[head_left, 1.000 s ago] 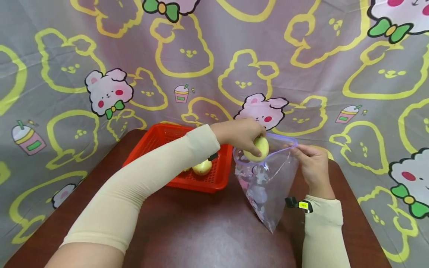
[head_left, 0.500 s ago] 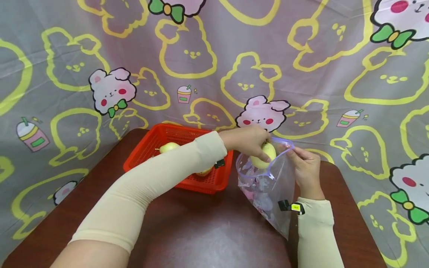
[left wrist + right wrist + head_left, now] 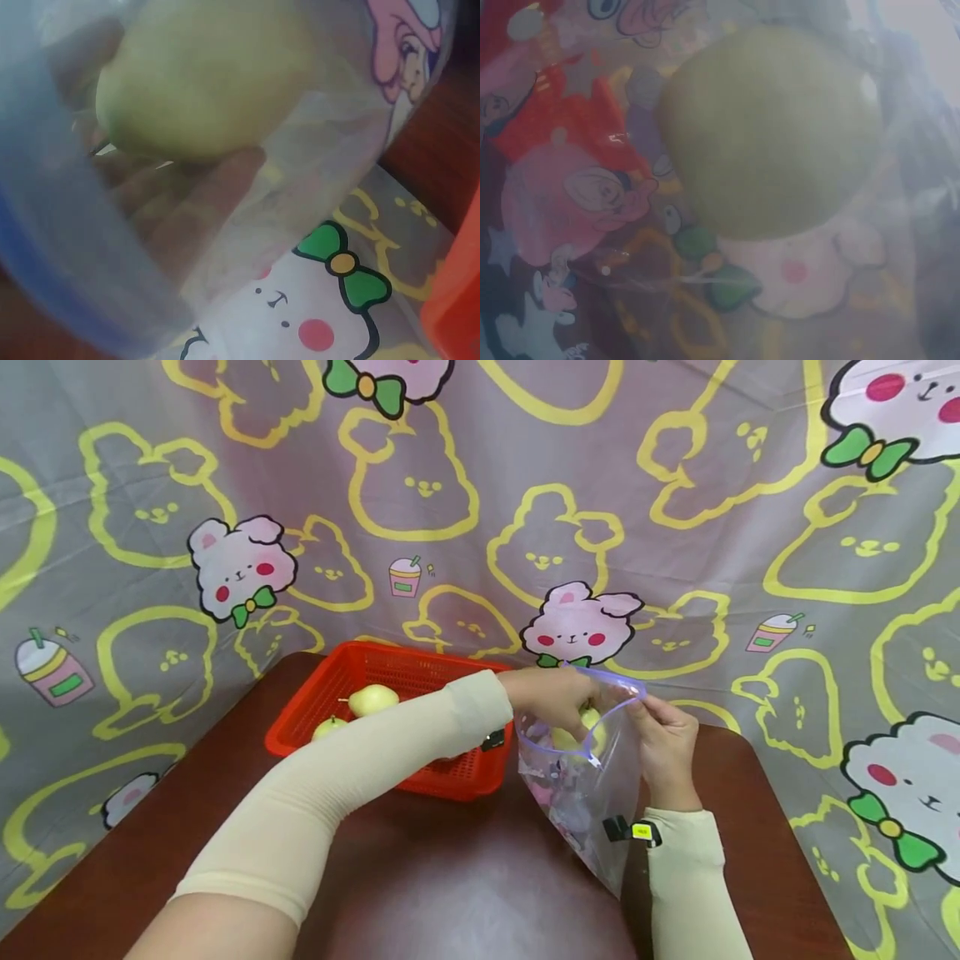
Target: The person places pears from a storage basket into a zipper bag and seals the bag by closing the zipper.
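My left hand [image 3: 551, 695] reaches through the mouth of a clear zip bag [image 3: 577, 797] and grips a yellow-green pear [image 3: 598, 737] just inside it. In the left wrist view, fingers curl round the pear [image 3: 202, 82], seen partly through the plastic. My right hand [image 3: 666, 745] pinches the purple-edged rim at its right corner, keeping the mouth spread. The bag hangs with its lower tip near the table and carries a cartoon print. Through the plastic, the right wrist view shows the pear [image 3: 772, 135] large; the right fingers are out of that view.
A red plastic basket [image 3: 300, 745] stands left of the bag, partly under my left forearm. Two pears show in it, one pear [image 3: 373, 700] farther back and another pear [image 3: 328, 727] nearer. The brown table [image 3: 450, 877] meets a patterned cloth [image 3: 450, 552] behind.
The left hand has lowered the pear from the bag's rim to inside its mouth. My right hand and the rim have shifted slightly left. More of the basket's pears now show.
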Demonstrator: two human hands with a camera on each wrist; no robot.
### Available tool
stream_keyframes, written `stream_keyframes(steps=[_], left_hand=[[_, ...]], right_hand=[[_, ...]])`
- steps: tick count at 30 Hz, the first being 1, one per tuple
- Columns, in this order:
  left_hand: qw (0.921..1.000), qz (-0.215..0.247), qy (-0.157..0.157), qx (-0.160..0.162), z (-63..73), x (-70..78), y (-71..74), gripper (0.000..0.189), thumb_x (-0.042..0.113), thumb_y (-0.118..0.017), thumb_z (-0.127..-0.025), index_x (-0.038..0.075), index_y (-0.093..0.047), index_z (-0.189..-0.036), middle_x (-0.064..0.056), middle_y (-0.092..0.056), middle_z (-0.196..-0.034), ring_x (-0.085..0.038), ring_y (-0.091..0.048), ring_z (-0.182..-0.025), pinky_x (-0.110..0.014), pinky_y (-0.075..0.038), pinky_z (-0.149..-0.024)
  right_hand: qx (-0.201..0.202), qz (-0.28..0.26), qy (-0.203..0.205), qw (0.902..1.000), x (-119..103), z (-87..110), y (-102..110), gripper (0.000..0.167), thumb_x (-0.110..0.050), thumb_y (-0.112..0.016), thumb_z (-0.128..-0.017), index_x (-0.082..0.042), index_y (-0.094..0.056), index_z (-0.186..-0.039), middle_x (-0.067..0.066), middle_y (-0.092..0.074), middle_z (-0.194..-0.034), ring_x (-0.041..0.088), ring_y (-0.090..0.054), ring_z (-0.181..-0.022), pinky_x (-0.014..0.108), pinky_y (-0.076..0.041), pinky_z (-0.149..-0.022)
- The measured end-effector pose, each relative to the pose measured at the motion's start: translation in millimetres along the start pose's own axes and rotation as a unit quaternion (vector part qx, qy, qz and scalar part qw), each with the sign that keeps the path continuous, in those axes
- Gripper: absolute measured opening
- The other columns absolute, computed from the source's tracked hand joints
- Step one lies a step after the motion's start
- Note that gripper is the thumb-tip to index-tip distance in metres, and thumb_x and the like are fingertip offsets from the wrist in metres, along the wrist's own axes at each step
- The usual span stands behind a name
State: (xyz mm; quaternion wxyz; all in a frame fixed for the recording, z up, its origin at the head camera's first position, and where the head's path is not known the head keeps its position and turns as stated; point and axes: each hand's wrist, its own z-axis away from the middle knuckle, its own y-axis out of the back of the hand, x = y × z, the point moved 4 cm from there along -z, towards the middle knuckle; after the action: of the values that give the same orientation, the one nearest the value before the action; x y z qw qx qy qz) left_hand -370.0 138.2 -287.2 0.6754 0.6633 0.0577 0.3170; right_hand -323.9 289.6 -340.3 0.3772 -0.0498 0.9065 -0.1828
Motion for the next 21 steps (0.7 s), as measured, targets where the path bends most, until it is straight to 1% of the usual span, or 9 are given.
stream_keyframes(steps=[2, 4, 8, 11, 12, 15, 18, 19, 21], left_hand=[[1.0000, 0.006, -0.003, -0.005, -2.9, -0.5, -4.3, 0.035, 0.038, -0.080, -0.081, 0.013, -0.064, -0.099, 0.002, -0.054, -0.080, -0.010, -0.051, -0.069, -0.021, -0.042, -0.059], [0.9999, 0.008, -0.005, -0.005, -5.9, -0.5, -8.0, 0.034, 0.039, -0.080, -0.080, 0.014, -0.063, -0.096, 0.002, -0.051, -0.076, -0.011, -0.049, -0.067, -0.023, -0.039, -0.057], [1.0000, -0.008, -0.003, 0.000, -14.3, -2.9, -17.2, 0.030, 0.037, -0.078, -0.081, 0.013, -0.066, -0.095, 0.004, -0.057, -0.074, -0.009, -0.052, -0.064, -0.021, -0.043, -0.057], [0.9998, -0.013, 0.007, -0.012, -21.2, -5.5, -26.4, 0.027, 0.036, -0.075, -0.080, 0.012, -0.067, -0.089, 0.004, -0.061, -0.070, -0.008, -0.056, -0.058, -0.022, -0.047, -0.056], [0.9997, -0.005, 0.012, -0.022, -23.0, -6.3, -29.4, 0.025, 0.036, -0.074, -0.081, 0.013, -0.067, -0.088, 0.003, -0.061, -0.068, -0.008, -0.056, -0.056, -0.023, -0.048, -0.054], [0.9979, 0.027, 0.029, -0.052, -26.4, -8.8, -35.8, 0.015, 0.025, -0.068, -0.084, 0.012, -0.063, -0.079, 0.002, -0.058, -0.064, -0.010, -0.052, -0.053, -0.024, -0.045, -0.050], [0.9929, 0.065, 0.045, -0.089, -26.8, -11.2, -40.1, 0.010, 0.020, -0.063, -0.085, 0.012, -0.062, -0.078, 0.001, -0.060, -0.070, -0.011, -0.051, -0.057, -0.026, -0.044, -0.052], [0.9909, 0.069, 0.051, -0.104, -26.9, -12.3, -41.9, 0.008, 0.018, -0.061, -0.083, 0.012, -0.061, -0.078, 0.000, -0.060, -0.072, -0.012, -0.050, -0.059, -0.027, -0.042, -0.052], [0.9867, 0.082, 0.061, -0.127, -27.1, -14.3, -45.5, 0.012, 0.024, -0.063, -0.085, 0.013, -0.064, -0.080, 0.001, -0.062, -0.077, -0.013, -0.053, -0.064, -0.029, -0.044, -0.054]], right_hand=[[0.002, -0.011, 0.000, 0.9999, -0.7, 2.5, 0.3, 0.012, 0.007, -0.071, -0.083, 0.006, -0.074, -0.094, 0.011, -0.073, -0.088, 0.015, -0.070, -0.083, 0.023, -0.053, -0.074], [-0.008, -0.030, 0.002, 0.9995, -1.1, 3.6, 0.5, 0.013, 0.010, -0.069, -0.083, 0.008, -0.073, -0.096, 0.013, -0.072, -0.090, 0.017, -0.070, -0.086, 0.024, -0.053, -0.077], [-0.045, -0.098, 0.016, 0.9941, -1.1, 3.6, -1.6, 0.017, 0.013, -0.062, -0.087, 0.019, -0.065, -0.102, 0.022, -0.070, -0.096, 0.027, -0.070, -0.094, 0.032, -0.051, -0.087], [-0.058, -0.118, 0.021, 0.9911, 0.5, 4.5, -1.6, 0.018, 0.012, -0.059, -0.088, 0.021, -0.064, -0.103, 0.025, -0.069, -0.097, 0.031, -0.069, -0.095, 0.036, -0.051, -0.089], [-0.055, -0.117, 0.020, 0.9914, 1.0, 4.9, -1.0, 0.017, 0.012, -0.059, -0.088, 0.021, -0.064, -0.103, 0.025, -0.069, -0.097, 0.031, -0.069, -0.094, 0.036, -0.051, -0.088], [-0.045, -0.106, 0.016, 0.9932, 3.1, 5.1, 0.5, 0.018, 0.012, -0.059, -0.088, 0.020, -0.065, -0.103, 0.024, -0.070, -0.097, 0.030, -0.069, -0.093, 0.035, -0.051, -0.087], [-0.034, -0.105, 0.012, 0.9938, 4.6, 3.7, 1.1, 0.018, 0.011, -0.060, -0.088, 0.022, -0.064, -0.103, 0.024, -0.070, -0.096, 0.030, -0.070, -0.093, 0.035, -0.051, -0.086], [-0.031, -0.107, 0.013, 0.9937, 5.0, 3.0, 1.0, 0.019, 0.011, -0.061, -0.088, 0.022, -0.064, -0.103, 0.024, -0.069, -0.096, 0.030, -0.069, -0.093, 0.035, -0.051, -0.086], [-0.021, -0.111, 0.016, 0.9935, 5.6, 1.7, 0.8, 0.019, 0.011, -0.062, -0.087, 0.022, -0.064, -0.102, 0.024, -0.070, -0.095, 0.029, -0.070, -0.091, 0.035, -0.052, -0.085]])
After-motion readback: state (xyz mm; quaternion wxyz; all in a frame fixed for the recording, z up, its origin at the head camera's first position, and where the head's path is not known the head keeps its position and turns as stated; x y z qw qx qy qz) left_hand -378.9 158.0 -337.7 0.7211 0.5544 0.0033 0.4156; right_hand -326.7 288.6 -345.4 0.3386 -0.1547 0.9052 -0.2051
